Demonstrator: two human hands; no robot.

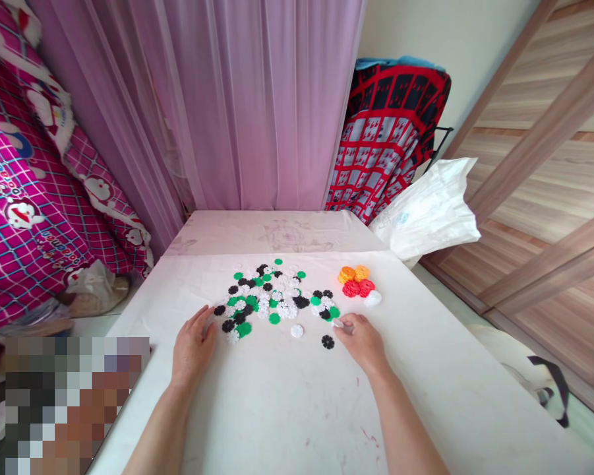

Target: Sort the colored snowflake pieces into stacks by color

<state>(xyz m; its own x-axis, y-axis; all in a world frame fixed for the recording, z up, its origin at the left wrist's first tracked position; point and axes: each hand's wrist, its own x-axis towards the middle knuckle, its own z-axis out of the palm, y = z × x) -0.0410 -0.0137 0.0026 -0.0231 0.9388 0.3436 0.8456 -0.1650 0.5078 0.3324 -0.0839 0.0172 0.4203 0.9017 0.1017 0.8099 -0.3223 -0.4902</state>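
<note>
Several white, black and green notched plastic discs [287, 309] lie in a loose heap on the white-covered table [277, 409]. At the heap's left edge my left hand [194, 342] rests on the cloth, fingers apart and holding nothing, close to a black disc [219, 310]. My right hand [360, 340] pinches a white disc [337, 322] beside the heap's right edge. A white disc [297, 331] and a black disc [327, 342] lie singly nearer to me. Beyond my right hand sit sorted piles: orange discs [347, 273], red discs [358, 288] and white discs [373, 299].
A white plastic bag [430, 211] stands at the table's back right corner. Purple curtains [267, 105] hang behind the table. Patterned cloths are on the left [44, 158] and at the back right [376, 138]. Wooden doors [548, 158] line the right side.
</note>
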